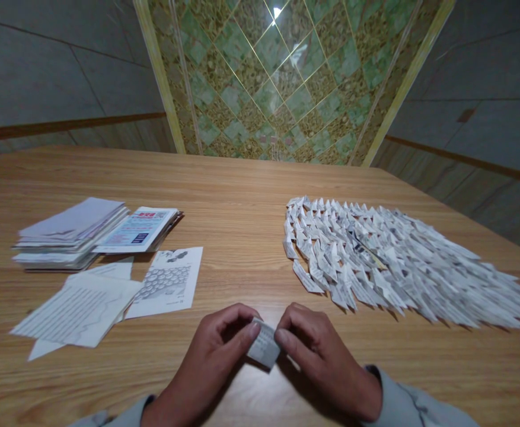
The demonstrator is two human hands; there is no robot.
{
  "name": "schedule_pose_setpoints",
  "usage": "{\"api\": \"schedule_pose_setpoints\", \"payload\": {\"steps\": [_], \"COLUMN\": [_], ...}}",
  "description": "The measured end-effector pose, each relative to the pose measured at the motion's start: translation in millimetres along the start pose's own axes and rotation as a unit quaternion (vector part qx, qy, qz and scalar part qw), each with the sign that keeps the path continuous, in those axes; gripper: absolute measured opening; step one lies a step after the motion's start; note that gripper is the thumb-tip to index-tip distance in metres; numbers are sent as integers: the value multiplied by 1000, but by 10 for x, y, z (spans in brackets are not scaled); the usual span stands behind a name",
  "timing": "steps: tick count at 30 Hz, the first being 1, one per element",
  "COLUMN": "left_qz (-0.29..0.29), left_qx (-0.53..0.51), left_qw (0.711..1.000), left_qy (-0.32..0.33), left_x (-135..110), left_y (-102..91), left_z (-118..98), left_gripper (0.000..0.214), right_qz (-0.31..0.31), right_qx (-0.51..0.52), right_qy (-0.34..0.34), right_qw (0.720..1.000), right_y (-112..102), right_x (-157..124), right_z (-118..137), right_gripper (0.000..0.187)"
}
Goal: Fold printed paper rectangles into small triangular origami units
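A small folded piece of printed paper (264,347) is pinched between both hands just above the wooden table (242,213), near its front edge. My left hand (210,362) grips its left side with curled fingers and thumb. My right hand (317,356) holds its right side the same way. To the right lies a large spread of several small folded paper pieces (393,261), laid in overlapping rows.
At the left stand a stack of paper sheets (70,234) and a printed booklet (139,230). In front of them lie loose printed sheets (82,308) and a page with a picture (168,281). A green tiled floor (281,77) lies beyond the table's far edge.
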State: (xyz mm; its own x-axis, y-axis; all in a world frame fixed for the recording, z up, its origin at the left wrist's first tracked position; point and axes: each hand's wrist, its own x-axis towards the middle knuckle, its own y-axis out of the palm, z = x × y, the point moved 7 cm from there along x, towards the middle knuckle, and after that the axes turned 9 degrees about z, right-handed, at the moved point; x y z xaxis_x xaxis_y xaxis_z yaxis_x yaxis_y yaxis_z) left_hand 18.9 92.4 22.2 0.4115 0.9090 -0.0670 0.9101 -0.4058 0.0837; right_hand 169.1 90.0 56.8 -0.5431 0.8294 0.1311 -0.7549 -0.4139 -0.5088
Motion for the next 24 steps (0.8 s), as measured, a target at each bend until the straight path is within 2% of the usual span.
{"api": "schedule_pose_setpoints", "payload": {"steps": [4,8,12,16,21,24], "left_qz": [-17,29,17,-10,7,20], "left_qx": [81,156,114,69,143,145], "left_qw": [996,985,992,997,987,986], "left_qy": [33,66,58,46,76,80], "left_x": [-24,-52,-37,-20,-50,-49], "left_y": [-35,46,23,-34,14,47], "left_z": [-89,-165,-181,-174,-229,-238], "left_gripper": [19,21,18,16,20,20], "right_qz": [38,40,10,-18,-12,-29], "right_qx": [-77,-74,-51,-41,-55,-60], "right_qy": [-28,-46,-77,-64,-78,-102], "right_qw": [996,995,996,997,995,992], "right_y": [111,143,71,-9,9,-7], "right_x": [-13,-26,-31,-33,-38,-51], "right_z": [23,35,97,76,100,153], "right_gripper": [20,23,26,25,18,23]}}
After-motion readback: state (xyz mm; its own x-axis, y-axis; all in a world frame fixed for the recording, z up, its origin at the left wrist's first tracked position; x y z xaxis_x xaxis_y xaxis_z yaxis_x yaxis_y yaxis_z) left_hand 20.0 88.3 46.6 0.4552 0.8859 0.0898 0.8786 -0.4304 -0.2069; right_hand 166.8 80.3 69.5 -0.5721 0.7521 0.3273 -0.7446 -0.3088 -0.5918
